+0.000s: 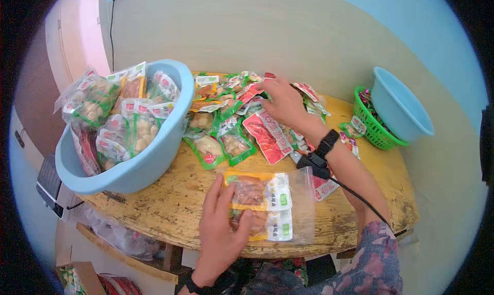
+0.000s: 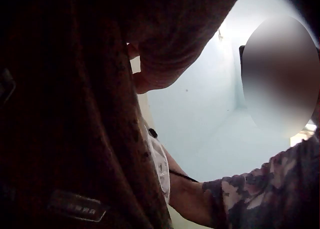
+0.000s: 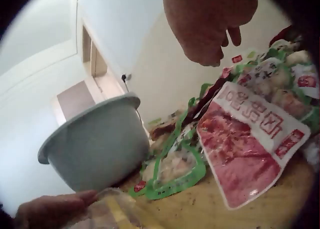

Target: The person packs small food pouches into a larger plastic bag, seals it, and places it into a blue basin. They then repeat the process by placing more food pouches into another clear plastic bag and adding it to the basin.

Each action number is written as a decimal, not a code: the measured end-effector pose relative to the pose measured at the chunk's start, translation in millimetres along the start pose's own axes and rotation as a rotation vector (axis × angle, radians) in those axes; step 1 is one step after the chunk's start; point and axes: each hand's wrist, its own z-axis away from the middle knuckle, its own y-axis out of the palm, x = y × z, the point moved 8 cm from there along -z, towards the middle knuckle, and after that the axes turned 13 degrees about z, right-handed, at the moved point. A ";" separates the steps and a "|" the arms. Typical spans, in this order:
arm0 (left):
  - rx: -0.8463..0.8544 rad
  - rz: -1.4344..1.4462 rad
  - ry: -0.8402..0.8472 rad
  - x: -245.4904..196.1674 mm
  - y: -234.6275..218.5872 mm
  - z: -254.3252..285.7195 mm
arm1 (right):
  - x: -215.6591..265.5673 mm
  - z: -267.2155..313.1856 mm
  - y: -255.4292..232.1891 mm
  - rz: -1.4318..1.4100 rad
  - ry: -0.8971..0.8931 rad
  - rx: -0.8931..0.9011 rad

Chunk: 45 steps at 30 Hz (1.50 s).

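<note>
A clear plastic bag point(image 1: 304, 212) lies flat near the table's front edge, with two yellow-edged packets of brown food point(image 1: 249, 191) inside, one above the other. My left hand point(image 1: 221, 233) rests at the bag's left side, its thumb across the lower packet and its fingers along the left edge. Over the pile of sealed food packets, my right hand point(image 1: 285, 100) reaches with fingers pointing down, fingertips close to a red packet point(image 1: 250, 93). Below that hand lies a red and white packet point(image 3: 250, 144). Several green-edged packets point(image 3: 175, 171) lie beside it.
A big blue basin point(image 1: 128, 179) full of bagged packets stands at the left of the wooden table point(image 1: 170, 212). On the right, a smaller blue basin point(image 1: 401, 107) leans in a green basket point(image 1: 378, 135). A wall point(image 1: 247, 27) rises behind the pile.
</note>
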 end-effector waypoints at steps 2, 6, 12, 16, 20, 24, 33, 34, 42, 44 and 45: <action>-0.006 0.015 0.002 0.2 -0.5 1.0 | 31.6 -18.1 2.1 -0.053 -0.094 0.077; -0.014 0.039 0.020 2.2 -0.5 1.8 | 80.5 -37.6 13.0 -0.098 -0.259 0.113; -0.027 0.044 0.028 3.6 -3.0 2.0 | 91.0 -44.9 42.3 0.031 -0.219 0.303; -0.066 0.087 0.045 6.5 -5.2 4.5 | 73.6 -17.3 3.3 -0.204 -0.006 0.087; -0.054 0.056 0.036 7.1 -3.1 3.8 | 46.1 24.4 -41.4 -0.490 0.232 0.111; -0.110 0.008 0.104 5.0 -6.6 7.0 | 30.5 76.2 -86.5 -0.740 0.489 0.114; -0.348 0.169 0.247 -18.5 -35.0 38.9 | 51.7 164.4 -170.9 -1.028 0.467 -0.135; -0.308 0.411 0.125 -12.7 -34.1 40.1 | 58.7 174.1 -181.2 -0.965 0.405 -0.168; 0.141 1.288 -0.496 -53.0 13.0 59.9 | 133.4 223.1 -227.5 -0.756 -0.191 -0.113; 0.135 1.217 -0.500 -45.6 17.0 66.1 | 138.1 234.1 -228.5 -0.672 -0.239 -0.113; 0.094 1.181 -0.488 -44.0 16.2 67.4 | 129.5 241.3 -222.7 -0.709 -0.112 -0.140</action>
